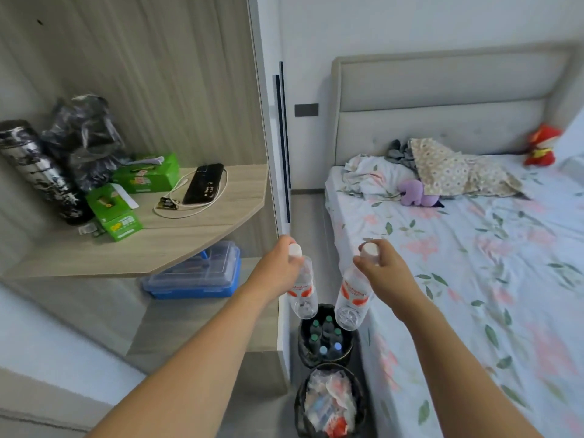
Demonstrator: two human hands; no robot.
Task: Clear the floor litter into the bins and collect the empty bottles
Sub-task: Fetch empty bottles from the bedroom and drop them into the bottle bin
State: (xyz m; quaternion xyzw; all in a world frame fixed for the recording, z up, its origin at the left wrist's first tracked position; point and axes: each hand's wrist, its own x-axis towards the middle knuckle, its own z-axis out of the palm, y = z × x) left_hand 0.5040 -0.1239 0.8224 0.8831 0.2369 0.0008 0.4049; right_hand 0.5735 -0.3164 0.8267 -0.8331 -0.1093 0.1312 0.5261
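Two clear plastic bottles, white-capped, are hanging neck-up over the far bin [325, 343], which is already holding capped bottles. Left hand [281, 263] is pinching the left bottle [303, 289] at its neck; right hand [382, 267] is gripping the right bottle [352, 295] likewise. Both seem empty: probably light, thin-walled, easily crushed, safest held at the stiff neck. Near bin [330, 403] is holding wrappers.
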